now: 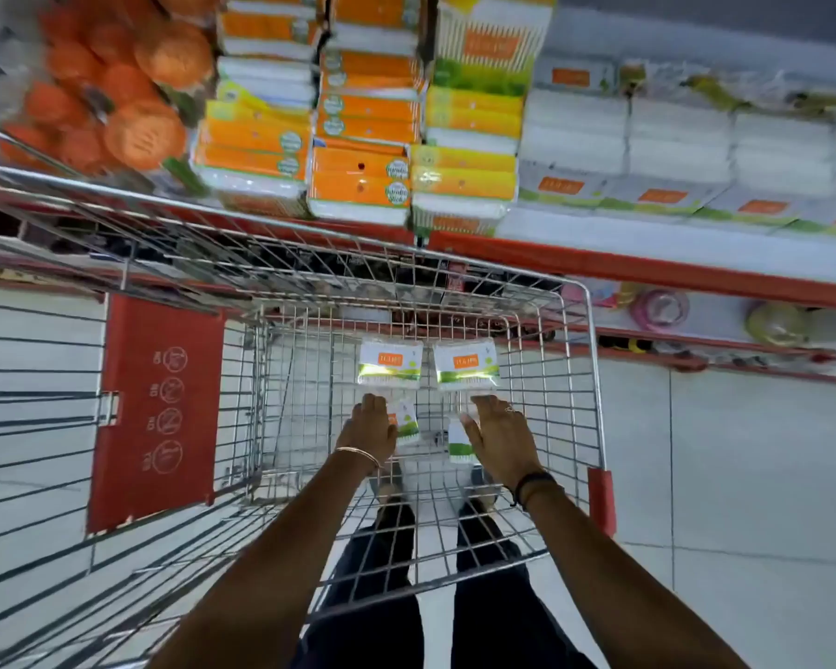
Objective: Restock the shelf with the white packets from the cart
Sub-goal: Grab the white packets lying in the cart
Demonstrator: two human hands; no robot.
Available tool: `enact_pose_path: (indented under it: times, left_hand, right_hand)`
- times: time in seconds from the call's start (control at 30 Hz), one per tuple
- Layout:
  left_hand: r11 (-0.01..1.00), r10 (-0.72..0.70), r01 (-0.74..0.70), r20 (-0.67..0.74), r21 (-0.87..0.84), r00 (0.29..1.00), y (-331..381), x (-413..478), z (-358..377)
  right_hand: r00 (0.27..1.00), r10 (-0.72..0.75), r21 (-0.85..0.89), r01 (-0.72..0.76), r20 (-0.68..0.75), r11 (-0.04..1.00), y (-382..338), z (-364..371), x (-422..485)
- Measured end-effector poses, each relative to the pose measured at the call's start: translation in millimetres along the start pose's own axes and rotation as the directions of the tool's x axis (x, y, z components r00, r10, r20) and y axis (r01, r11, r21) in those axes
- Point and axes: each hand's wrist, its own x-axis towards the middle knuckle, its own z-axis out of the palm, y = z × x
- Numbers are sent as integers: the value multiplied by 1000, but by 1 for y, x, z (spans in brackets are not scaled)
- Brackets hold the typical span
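White packets (390, 363) on cart (594, 379) floor, just beyond each hand's grip, closure unclear.

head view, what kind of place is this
Most likely a supermarket aisle: a wire cart holding white packets, and a red-edged shelf stacked with more packaged goods.

Single view, head-worn wide-angle camera, looking steeply down and forward from above the wire cart (585, 359). Both forearms enter from the bottom edge, close to the lens; the cart basket fills the centre. The shelf (599, 263) runs across the upper frame, further off, bowed by lens distortion.
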Motion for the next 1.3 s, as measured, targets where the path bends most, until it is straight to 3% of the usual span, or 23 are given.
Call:
enact_pose_path:
  times: [0.13,0.27,0.43,0.53,0.73,0.9,1.1,1.3]
  left_hand:
    - [993,-114,115,-26,39,993,-18,6,24]
    - [990,-86,92,-57,105,995,-26,17,42]
    - [977,-60,89,-147,195,987,-26,32,52]
    - [984,-64,89,-163,152,984,-29,38,50]
    - [998,-53,51,-69,-32,996,-26,31,32]
    - [998,57,-56,-27,38,998,-14,3,14]
    - [994,88,-77,-157,75,984,27,-35,-27]
    - [986,160,-166,-418,21,895,69,-63,-76]
  right_hand:
    - [992,60,-57,-54,109,997,17,26,9]
    - [977,109,-154,-81,182,985,33,45,24]
    - [976,104,-294,-43,193,955,43,59,45]
    - [985,65,-316,-11,162,949,44,58,50]
    - [983,4,-202,34,186,979,41,45,42]
    - [976,-55,6,55,212,998,34,21,21]
    - [995,-92,75,90,35,993,20,-34,-5]
    - [985,-168,25,170,-43,985,2,-111,-28]
